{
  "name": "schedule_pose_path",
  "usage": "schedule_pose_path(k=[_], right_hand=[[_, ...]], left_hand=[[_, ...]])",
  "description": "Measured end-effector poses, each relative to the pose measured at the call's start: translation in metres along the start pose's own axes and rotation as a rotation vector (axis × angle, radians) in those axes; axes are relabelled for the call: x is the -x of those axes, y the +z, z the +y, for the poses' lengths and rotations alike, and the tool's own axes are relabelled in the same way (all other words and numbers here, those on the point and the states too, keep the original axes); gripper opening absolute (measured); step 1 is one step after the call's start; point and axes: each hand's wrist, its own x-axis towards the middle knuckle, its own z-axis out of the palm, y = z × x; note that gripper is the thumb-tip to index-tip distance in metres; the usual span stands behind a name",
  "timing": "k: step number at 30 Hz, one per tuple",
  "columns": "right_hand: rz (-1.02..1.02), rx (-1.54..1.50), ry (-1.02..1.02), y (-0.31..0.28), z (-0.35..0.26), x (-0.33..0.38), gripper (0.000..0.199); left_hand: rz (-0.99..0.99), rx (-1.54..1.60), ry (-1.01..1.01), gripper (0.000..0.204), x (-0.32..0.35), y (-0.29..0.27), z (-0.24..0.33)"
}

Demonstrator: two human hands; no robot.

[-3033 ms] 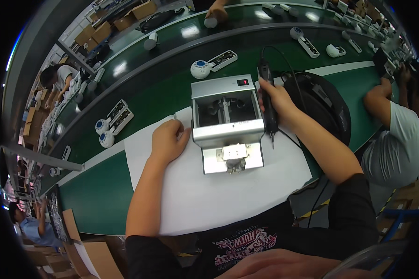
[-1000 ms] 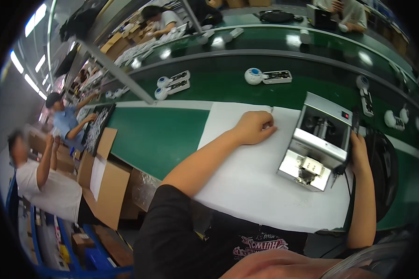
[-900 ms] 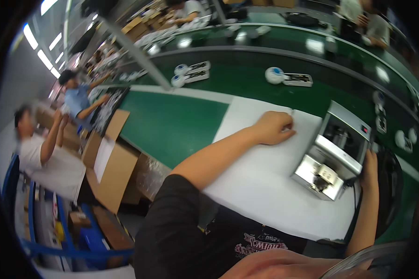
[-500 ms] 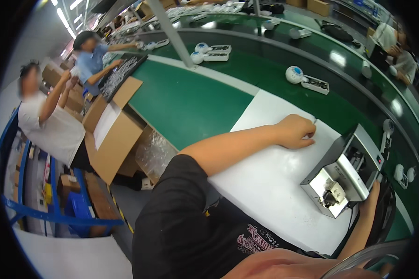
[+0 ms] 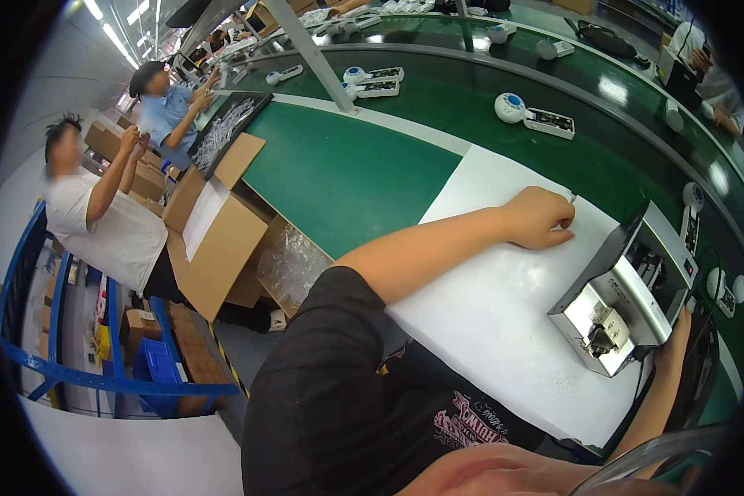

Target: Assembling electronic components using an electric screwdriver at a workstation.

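Observation:
My left hand (image 5: 541,218) rests on the white sheet (image 5: 488,289) with its fingers curled in. Whatever may be inside them is hidden. To its right stands a silver metal machine (image 5: 612,318) with an open-fronted tray and a small metal block fixture (image 5: 608,332) in it. My right hand (image 5: 678,332) lies against the right side of this machine, near a dark cable. Its fingers are mostly out of sight behind the housing.
Beyond the sheet a green conveyor belt (image 5: 455,107) carries white round-headed devices (image 5: 534,116) with open handles. At left are an open cardboard box (image 5: 223,248), a clear plastic bag (image 5: 291,263), a black tray of parts (image 5: 230,132), and two co-workers. A blue rack (image 5: 99,370) stands lower left.
The view has shifted slightly. The devices on the belt have moved left relative to the sheet. The co-worker in blue has drawn their hands together. My hands keep their places.

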Motion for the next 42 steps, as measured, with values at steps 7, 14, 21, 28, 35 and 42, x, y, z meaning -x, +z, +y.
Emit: schedule_pose_path(k=[7, 14, 21, 28, 35, 42], right_hand=[[0.031, 0.007, -0.022, 0.018, -0.014, 0.017, 0.039], [0.015, 0.135, -0.022, 0.033, -0.024, 0.027, 0.036], [0.037, 0.137, -0.011, 0.06, -0.04, 0.047, 0.042], [0.093, 0.164, -0.003, 0.043, -0.035, 0.043, 0.04], [0.037, 0.157, 0.065, 0.076, -0.066, 0.062, 0.046], [-0.128, 0.176, 0.138, 0.074, -0.067, 0.054, 0.046]], left_hand=[[0.011, 0.003, 0.04, 0.025, -0.006, 0.004, -0.003], [0.025, -0.034, -0.013, 0.023, -0.002, 0.003, -0.005], [0.032, -0.021, -0.001, 0.021, 0.0, 0.004, -0.008], [0.015, -0.002, 0.022, 0.022, -0.01, 0.009, -0.005], [0.026, 0.134, -0.094, 0.023, -0.01, 0.013, -0.005], [0.318, 0.211, -0.216, 0.033, -0.142, 0.051, 0.009]])
